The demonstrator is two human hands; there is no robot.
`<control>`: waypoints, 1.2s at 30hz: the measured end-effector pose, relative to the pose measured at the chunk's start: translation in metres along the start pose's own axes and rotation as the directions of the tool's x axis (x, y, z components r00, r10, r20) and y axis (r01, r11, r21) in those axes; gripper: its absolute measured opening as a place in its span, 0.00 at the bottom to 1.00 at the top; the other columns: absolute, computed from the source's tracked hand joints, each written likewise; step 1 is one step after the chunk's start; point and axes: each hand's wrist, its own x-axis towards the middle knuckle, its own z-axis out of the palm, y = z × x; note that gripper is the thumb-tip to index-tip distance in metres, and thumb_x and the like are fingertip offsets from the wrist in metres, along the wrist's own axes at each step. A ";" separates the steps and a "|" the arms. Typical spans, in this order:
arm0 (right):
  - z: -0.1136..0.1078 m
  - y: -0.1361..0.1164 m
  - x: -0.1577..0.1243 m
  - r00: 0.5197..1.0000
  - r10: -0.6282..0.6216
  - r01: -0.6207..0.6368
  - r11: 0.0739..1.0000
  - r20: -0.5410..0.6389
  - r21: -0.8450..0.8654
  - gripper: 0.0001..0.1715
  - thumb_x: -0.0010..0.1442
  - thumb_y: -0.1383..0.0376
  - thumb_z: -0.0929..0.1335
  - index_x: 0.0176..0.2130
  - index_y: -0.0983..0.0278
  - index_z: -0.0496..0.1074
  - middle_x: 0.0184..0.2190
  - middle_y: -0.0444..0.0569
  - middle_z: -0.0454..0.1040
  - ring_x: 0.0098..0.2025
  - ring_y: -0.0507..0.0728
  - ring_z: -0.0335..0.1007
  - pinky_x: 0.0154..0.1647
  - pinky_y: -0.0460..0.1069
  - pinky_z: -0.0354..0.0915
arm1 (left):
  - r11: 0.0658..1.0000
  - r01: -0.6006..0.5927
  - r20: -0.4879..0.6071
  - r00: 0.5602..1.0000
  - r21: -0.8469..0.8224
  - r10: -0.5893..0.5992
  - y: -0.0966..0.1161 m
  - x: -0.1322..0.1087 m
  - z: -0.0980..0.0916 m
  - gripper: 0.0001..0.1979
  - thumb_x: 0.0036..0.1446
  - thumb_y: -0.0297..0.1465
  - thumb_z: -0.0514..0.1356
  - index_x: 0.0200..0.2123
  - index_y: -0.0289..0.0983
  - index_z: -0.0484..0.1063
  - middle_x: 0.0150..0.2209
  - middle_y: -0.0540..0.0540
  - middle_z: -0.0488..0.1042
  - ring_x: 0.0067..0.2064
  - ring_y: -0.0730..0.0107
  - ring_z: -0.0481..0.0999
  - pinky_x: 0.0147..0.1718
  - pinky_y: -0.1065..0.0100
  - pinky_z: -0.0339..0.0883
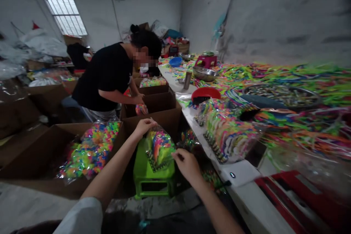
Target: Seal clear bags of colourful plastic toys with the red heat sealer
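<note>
A clear plastic bag (160, 146) of bright multicoloured strips, with small dark and metallic ends along its lower edge, is over the green plastic stool (155, 188). Pinched in the fingers of my left hand (143, 128) is its upper left edge. My right hand (188, 164) is closed at the right edge of the same bag, thumb and fingertips gripping the film. Whether the bag's lower edge rests on the stool I cannot tell.
Left of the stool, a cardboard box (55, 182) holds bags of colourful pieces (90, 150). A co-worker (106, 76) bends over another open box (159, 104). On the right-hand table lie filled bags (230, 131), a red basin (205, 94), metal bowls (205, 74) and a red machine (298, 197).
</note>
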 end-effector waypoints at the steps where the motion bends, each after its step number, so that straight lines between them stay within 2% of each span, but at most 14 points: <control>1: 0.021 0.006 0.007 0.999 0.030 -0.030 1.000 0.035 -0.003 0.13 0.61 0.60 0.65 0.26 0.61 0.72 0.28 0.46 0.76 0.29 0.54 0.70 0.29 0.46 0.57 | 0.999 0.026 -0.032 0.999 0.025 -0.026 -0.014 0.005 -0.005 0.22 0.30 0.47 0.73 0.22 0.35 0.78 0.25 0.46 0.78 0.30 0.67 0.73 0.31 0.68 0.64; 4: 0.072 0.015 0.020 0.981 0.145 -0.142 0.989 0.126 -0.029 0.11 0.62 0.63 0.66 0.28 0.61 0.74 0.28 0.45 0.77 0.30 0.55 0.71 0.28 0.46 0.55 | 0.995 0.074 -0.103 0.992 0.059 -0.068 -0.049 0.017 -0.014 0.21 0.28 0.47 0.72 0.17 0.35 0.75 0.20 0.47 0.75 0.27 0.68 0.71 0.29 0.68 0.62; 8: 0.111 0.011 0.027 0.958 0.232 -0.229 0.973 0.170 -0.037 0.09 0.62 0.62 0.67 0.32 0.60 0.77 0.31 0.44 0.79 0.31 0.54 0.72 0.27 0.45 0.53 | 0.990 0.114 -0.168 0.981 0.081 -0.099 -0.073 0.028 -0.023 0.22 0.29 0.48 0.71 0.18 0.35 0.75 0.21 0.46 0.75 0.27 0.67 0.72 0.29 0.68 0.63; 14: 0.132 -0.014 0.033 0.952 0.191 -0.172 0.980 0.238 -0.099 0.08 0.62 0.61 0.68 0.36 0.59 0.78 0.37 0.45 0.81 0.38 0.56 0.75 0.32 0.46 0.58 | 0.983 0.135 -0.175 0.978 0.120 -0.113 -0.085 0.041 -0.032 0.19 0.32 0.45 0.71 0.21 0.35 0.76 0.25 0.44 0.78 0.31 0.61 0.75 0.33 0.66 0.67; 18: 0.126 -0.010 0.020 0.928 0.190 -0.186 0.982 0.319 -0.041 0.09 0.63 0.64 0.67 0.39 0.60 0.78 0.38 0.46 0.81 0.39 0.56 0.76 0.35 0.46 0.62 | 0.976 0.145 -0.180 0.977 0.165 -0.115 -0.094 0.038 -0.036 0.16 0.38 0.39 0.68 0.28 0.33 0.78 0.30 0.42 0.80 0.38 0.56 0.78 0.42 0.62 0.70; 20: 0.109 0.000 0.001 0.933 0.140 -0.167 0.984 0.331 0.054 0.09 0.61 0.67 0.67 0.39 0.61 0.78 0.39 0.47 0.81 0.41 0.55 0.76 0.38 0.46 0.63 | 0.973 0.150 -0.201 0.973 0.175 -0.114 -0.098 0.031 -0.040 0.17 0.42 0.37 0.65 0.36 0.33 0.77 0.38 0.39 0.81 0.44 0.54 0.77 0.48 0.59 0.69; 22: 0.081 0.011 -0.023 0.951 0.091 -0.138 0.980 0.296 0.144 0.10 0.60 0.68 0.66 0.39 0.62 0.78 0.38 0.47 0.80 0.40 0.55 0.75 0.39 0.45 0.64 | 0.969 0.115 -0.229 0.971 0.221 -0.063 -0.096 0.020 -0.039 0.22 0.46 0.36 0.63 0.45 0.33 0.74 0.47 0.37 0.78 0.52 0.52 0.75 0.55 0.55 0.66; 25: 0.021 0.027 -0.060 0.981 0.113 -0.142 0.972 0.159 0.187 0.12 0.63 0.63 0.64 0.38 0.62 0.78 0.35 0.48 0.80 0.36 0.55 0.75 0.36 0.46 0.65 | 0.928 -0.099 -0.204 0.962 0.360 0.182 -0.070 0.002 -0.019 0.27 0.51 0.38 0.61 0.55 0.36 0.69 0.56 0.37 0.73 0.59 0.51 0.69 0.61 0.51 0.59; 27: -0.029 0.036 -0.076 0.986 0.164 -0.167 0.971 0.031 0.174 0.16 0.64 0.58 0.63 0.38 0.61 0.78 0.36 0.50 0.80 0.39 0.57 0.75 0.37 0.47 0.67 | 0.866 -0.326 -0.080 0.921 0.379 0.381 -0.034 -0.005 0.012 0.25 0.55 0.40 0.59 0.55 0.39 0.70 0.59 0.40 0.70 0.61 0.54 0.67 0.62 0.53 0.58; 29: -0.085 0.044 -0.080 0.970 0.187 -0.172 0.979 -0.153 0.107 0.18 0.64 0.54 0.62 0.38 0.61 0.77 0.38 0.52 0.80 0.41 0.59 0.75 0.40 0.49 0.69 | 0.782 -0.545 0.099 0.834 0.302 0.543 0.011 -0.001 0.055 0.20 0.58 0.40 0.58 0.51 0.40 0.73 0.57 0.41 0.72 0.60 0.56 0.68 0.63 0.54 0.57; 31: -0.141 0.053 -0.074 0.921 0.172 -0.179 0.984 -0.349 0.012 0.19 0.61 0.51 0.64 0.37 0.61 0.77 0.38 0.53 0.79 0.42 0.60 0.74 0.43 0.52 0.69 | 0.738 -0.647 0.224 0.761 0.191 0.609 0.054 0.015 0.103 0.17 0.59 0.37 0.57 0.49 0.39 0.74 0.53 0.42 0.75 0.57 0.57 0.71 0.61 0.55 0.58; 32: -0.166 0.059 -0.068 0.884 0.160 -0.191 0.981 -0.439 -0.026 0.20 0.60 0.49 0.65 0.37 0.61 0.77 0.38 0.54 0.79 0.42 0.61 0.74 0.44 0.53 0.69 | 0.740 -0.656 0.268 0.747 0.147 0.608 0.072 0.026 0.126 0.16 0.57 0.35 0.59 0.48 0.38 0.74 0.52 0.41 0.75 0.56 0.56 0.71 0.61 0.55 0.58; 34: -0.201 0.071 -0.054 0.833 0.198 -0.259 0.965 -0.516 -0.047 0.21 0.56 0.48 0.67 0.38 0.61 0.77 0.39 0.54 0.79 0.41 0.62 0.74 0.46 0.55 0.69 | 0.814 -0.573 0.318 0.792 0.092 0.522 0.093 0.046 0.167 0.20 0.50 0.33 0.65 0.48 0.35 0.75 0.52 0.38 0.73 0.58 0.50 0.69 0.62 0.52 0.56; 36: -0.212 0.085 -0.040 0.790 0.346 -0.344 0.933 -0.506 0.101 0.22 0.52 0.49 0.69 0.41 0.61 0.77 0.41 0.55 0.78 0.39 0.62 0.74 0.43 0.56 0.70 | 0.893 -0.450 0.324 0.846 0.005 0.424 0.094 0.059 0.198 0.31 0.41 0.32 0.72 0.51 0.32 0.72 0.55 0.34 0.71 0.60 0.44 0.66 0.63 0.49 0.53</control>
